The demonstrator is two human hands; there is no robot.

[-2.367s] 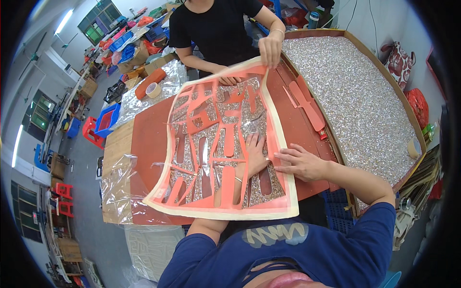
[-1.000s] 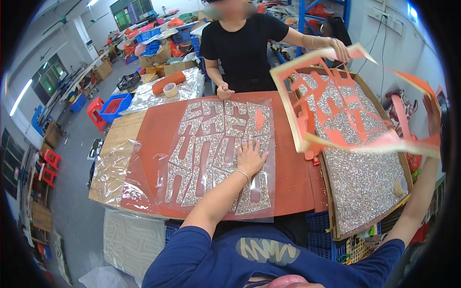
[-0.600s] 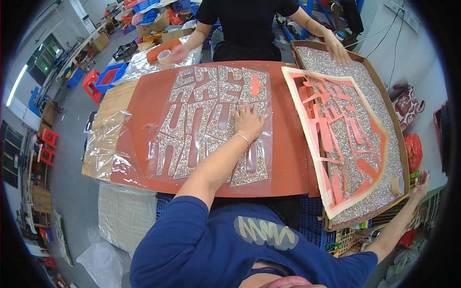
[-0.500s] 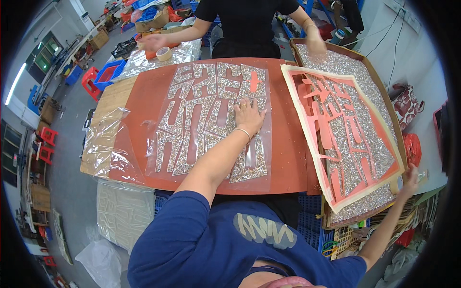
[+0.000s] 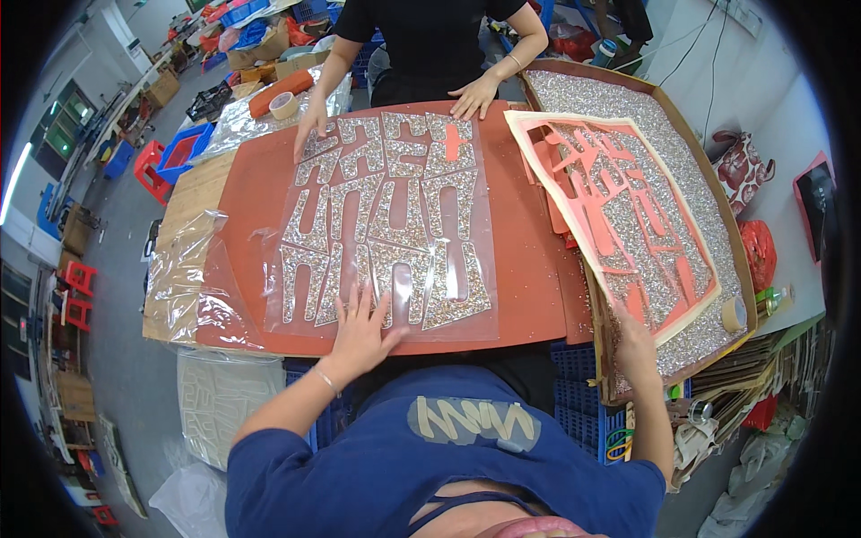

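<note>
A clear plastic sheet point(image 5: 489, 318) lies on the reddish-brown board, covered with glittery stone shapes point(image 5: 359, 199) in blocky outlines. My left hand point(image 5: 360, 336) rests on its near edge, fingers spread and holding nothing. To the right, a coral stencil with a cream taped border point(image 5: 574, 229) lies tilted over a shallow tray of loose glittery stones point(image 5: 664, 117). My right hand point(image 5: 635, 348) is closed at the stencil's near-left edge, its fingertips partly hidden. A small coral patch point(image 5: 453, 142) sits on the sheet's far right shape.
Across the board point(image 5: 529, 305), a co-worker in black has one hand point(image 5: 311, 127) at the sheet's far-left corner and another point(image 5: 475, 95) at its far edge. Tape rolls point(image 5: 284, 106), crumpled clear film point(image 5: 193, 287) and blue crates point(image 5: 574, 394) surround the work.
My left hand has moved from the sheet's middle to its near edge. My right hand has come from the stencil's right corner to its near-left edge. The co-worker's hands have come onto the sheet.
</note>
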